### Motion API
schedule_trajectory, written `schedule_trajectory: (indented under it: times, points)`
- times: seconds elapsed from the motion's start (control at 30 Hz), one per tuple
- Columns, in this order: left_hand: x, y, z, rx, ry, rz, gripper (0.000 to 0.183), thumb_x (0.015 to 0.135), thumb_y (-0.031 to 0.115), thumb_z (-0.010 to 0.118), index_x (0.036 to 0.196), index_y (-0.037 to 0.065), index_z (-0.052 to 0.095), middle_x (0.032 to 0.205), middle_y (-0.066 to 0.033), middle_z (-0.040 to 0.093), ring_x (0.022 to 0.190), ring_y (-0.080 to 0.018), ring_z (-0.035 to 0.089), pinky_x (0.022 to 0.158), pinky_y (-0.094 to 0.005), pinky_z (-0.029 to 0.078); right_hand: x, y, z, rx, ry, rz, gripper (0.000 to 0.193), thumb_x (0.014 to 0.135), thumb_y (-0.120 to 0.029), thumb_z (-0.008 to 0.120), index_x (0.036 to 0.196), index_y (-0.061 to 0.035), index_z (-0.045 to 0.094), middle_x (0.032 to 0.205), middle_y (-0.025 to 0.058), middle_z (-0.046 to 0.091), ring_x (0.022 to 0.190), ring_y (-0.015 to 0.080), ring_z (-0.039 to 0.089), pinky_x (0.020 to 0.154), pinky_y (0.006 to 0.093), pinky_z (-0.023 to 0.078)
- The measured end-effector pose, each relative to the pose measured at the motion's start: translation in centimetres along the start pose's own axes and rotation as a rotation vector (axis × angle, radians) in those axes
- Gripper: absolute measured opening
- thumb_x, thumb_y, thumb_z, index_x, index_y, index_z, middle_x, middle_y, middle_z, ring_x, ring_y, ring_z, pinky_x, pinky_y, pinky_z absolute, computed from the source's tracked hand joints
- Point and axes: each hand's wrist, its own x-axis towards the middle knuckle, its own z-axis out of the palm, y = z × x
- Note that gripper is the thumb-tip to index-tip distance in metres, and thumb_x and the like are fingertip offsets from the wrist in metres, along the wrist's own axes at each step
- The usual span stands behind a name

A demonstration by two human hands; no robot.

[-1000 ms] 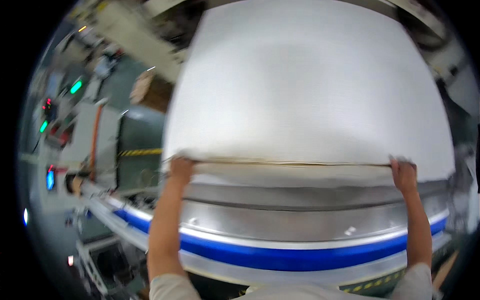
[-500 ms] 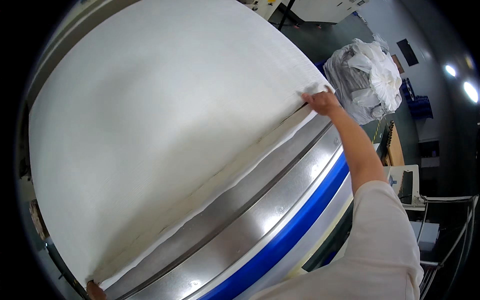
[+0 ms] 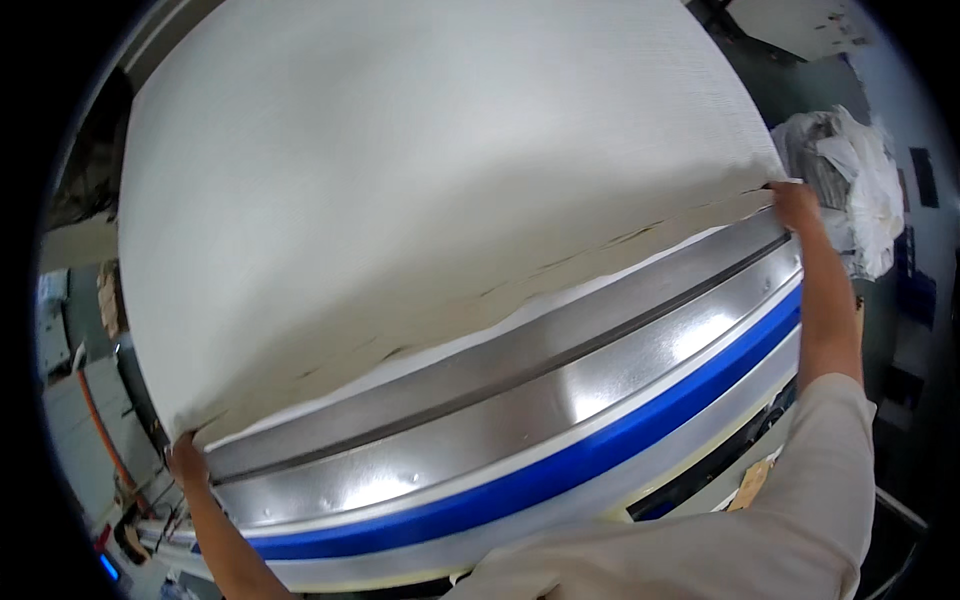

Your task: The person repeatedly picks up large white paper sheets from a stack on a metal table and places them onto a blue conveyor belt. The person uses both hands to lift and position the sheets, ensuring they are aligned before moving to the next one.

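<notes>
A wide white cloth (image 3: pixel 430 180) with a faintly ribbed surface spreads over the machine in front of me. Along its near edge runs a folded strip (image 3: pixel 480 315) with small gaps and creases. At the near left corner, my left hand (image 3: pixel 188 460) is closed on that edge, its fingertips partly hidden. My right hand (image 3: pixel 795 207) grips the same edge at the far right corner, fingers over the cloth. Between the two hands the edge runs slantwise, slightly wavy.
Below the cloth lie a shiny metal plate (image 3: pixel 530 385) with a dark groove and a curved blue band (image 3: pixel 560 478). A large bundle wrapped in white plastic (image 3: pixel 855 190) stands at right. An orange hose (image 3: pixel 105 430) and cables are at left.
My view has turned, so the cloth edge lies flatter across it and my left hand and forearm show more fully. Both hands remain at the edge's two ends.
</notes>
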Motion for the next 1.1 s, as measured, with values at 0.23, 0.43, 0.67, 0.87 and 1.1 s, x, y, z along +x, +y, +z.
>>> schedule_trajectory:
  times: [0.23,0.43,0.67,0.87,1.1]
  points:
    - [-5.4,-0.4,-10.8,-0.118,-0.01,-0.11,0.033,0.085,0.006,0.046,0.111,0.018,0.063,0.114,-0.0063,0.061,0.107,-0.0247,0.056,0.106,-0.0407,0.031,-4.3,7.8,-5.6,0.147,0.064,-0.014,0.029,0.08,-0.009,0.051,0.105,-0.0166,0.065,0.097,0.0125,0.065,0.094,0.0325,0.059,0.084,0.0412,0.046]
    - [-11.6,-5.4,-8.6,-0.196,0.119,0.097,0.028,0.078,0.009,0.051,0.101,0.019,0.065,0.105,-0.0039,0.065,0.102,-0.0243,0.058,0.1,-0.0456,0.033,-7.0,16.7,1.8,0.07,0.055,-0.114,0.032,0.078,-0.005,0.054,0.109,-0.0077,0.06,0.103,0.0142,0.062,0.099,0.0324,0.056,0.087,0.0404,0.044]
    - [-17.1,-0.7,-3.8,-0.123,-0.15,0.112,0.032,0.08,0.007,0.048,0.101,0.023,0.066,0.102,-0.0024,0.066,0.099,-0.0195,0.06,0.105,-0.0472,0.028,-12.2,21.8,7.8,0.1,0.0,-0.185,0.03,0.075,-0.004,0.055,0.104,-0.008,0.061,0.099,0.0147,0.061,0.098,0.0337,0.056,0.087,0.0417,0.043]
    - [-20.6,0.3,-3.2,-0.017,-0.238,0.152,0.031,0.082,0.009,0.047,0.103,0.024,0.065,0.1,-0.002,0.066,0.099,-0.0188,0.061,0.105,-0.0462,0.029,-16.6,17.3,6.6,0.032,-0.084,-0.164,0.025,0.076,-0.008,0.055,0.1,-0.0096,0.062,0.094,0.016,0.061,0.093,0.0366,0.057,0.082,0.0441,0.045]
    - [-24.3,2.1,-6.5,-0.475,-0.105,-0.145,0.03,0.081,0.01,0.049,0.106,0.014,0.065,0.104,-0.009,0.065,0.097,-0.0273,0.061,0.094,-0.0387,0.042,-16.9,15.2,10.0,1.171,0.129,0.159,0.031,0.088,-0.018,0.046,0.113,-0.0046,0.058,0.1,0.0124,0.065,0.092,0.0296,0.062,0.077,0.0409,0.047]
